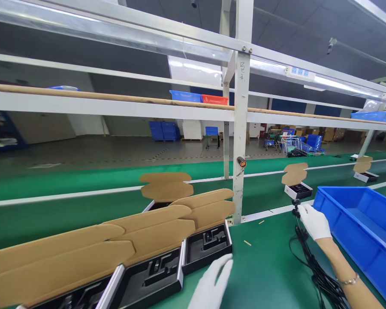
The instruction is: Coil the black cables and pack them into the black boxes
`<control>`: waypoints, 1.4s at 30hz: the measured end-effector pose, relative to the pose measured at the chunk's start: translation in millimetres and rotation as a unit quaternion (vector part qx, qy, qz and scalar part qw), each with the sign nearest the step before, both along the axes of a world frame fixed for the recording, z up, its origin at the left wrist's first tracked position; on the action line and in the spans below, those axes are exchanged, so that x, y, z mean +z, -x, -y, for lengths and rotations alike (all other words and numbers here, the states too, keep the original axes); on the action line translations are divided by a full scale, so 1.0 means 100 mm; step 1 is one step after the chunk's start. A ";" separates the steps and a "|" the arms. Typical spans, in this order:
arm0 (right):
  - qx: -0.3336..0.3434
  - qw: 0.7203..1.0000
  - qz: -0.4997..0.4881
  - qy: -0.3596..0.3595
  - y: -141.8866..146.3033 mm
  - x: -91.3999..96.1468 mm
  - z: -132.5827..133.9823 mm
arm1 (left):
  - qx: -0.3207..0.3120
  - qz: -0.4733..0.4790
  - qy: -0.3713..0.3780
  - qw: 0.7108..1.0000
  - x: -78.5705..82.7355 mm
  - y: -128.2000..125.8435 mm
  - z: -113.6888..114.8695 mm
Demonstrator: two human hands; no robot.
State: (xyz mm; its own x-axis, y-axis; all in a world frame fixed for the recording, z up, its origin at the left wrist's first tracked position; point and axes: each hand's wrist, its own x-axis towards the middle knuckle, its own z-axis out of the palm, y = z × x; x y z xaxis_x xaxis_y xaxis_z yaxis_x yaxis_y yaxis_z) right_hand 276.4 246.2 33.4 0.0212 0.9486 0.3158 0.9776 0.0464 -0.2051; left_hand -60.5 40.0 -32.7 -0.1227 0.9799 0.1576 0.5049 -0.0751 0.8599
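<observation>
My right hand, in a white glove, pinches a small black clip-like part with a thin cable running down from it. Below this hand lies a bundle of black cables on the green bench. My left hand, gloved too, has its fingers stretched out and holds nothing. It is beside the front corner of an open carton with a black moulded insert; whether it touches is unclear. Two more open cartons, a middle one and a left one, stand in a row with brown lids raised.
A blue bin stands right of my right hand. Behind the bench, a green conveyor carries open cartons, one near my right hand. A white post rises between my hands. Overhead, a shelf holds blue and red bins.
</observation>
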 end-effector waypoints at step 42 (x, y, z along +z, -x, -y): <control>0.474 0.807 -0.151 -0.319 1.87 1.27 0.36 | -0.066 0.659 0.042 0.748 0.80 -0.04 -0.24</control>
State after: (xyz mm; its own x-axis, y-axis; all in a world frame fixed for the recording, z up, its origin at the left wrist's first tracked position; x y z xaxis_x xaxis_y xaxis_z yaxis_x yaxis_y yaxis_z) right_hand 89.3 210.1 159.9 -0.4517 0.2306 0.8618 0.3512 0.9340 -0.0659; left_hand -56.7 63.5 47.3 -0.0183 0.9968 -0.0777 -0.7931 0.0328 0.6082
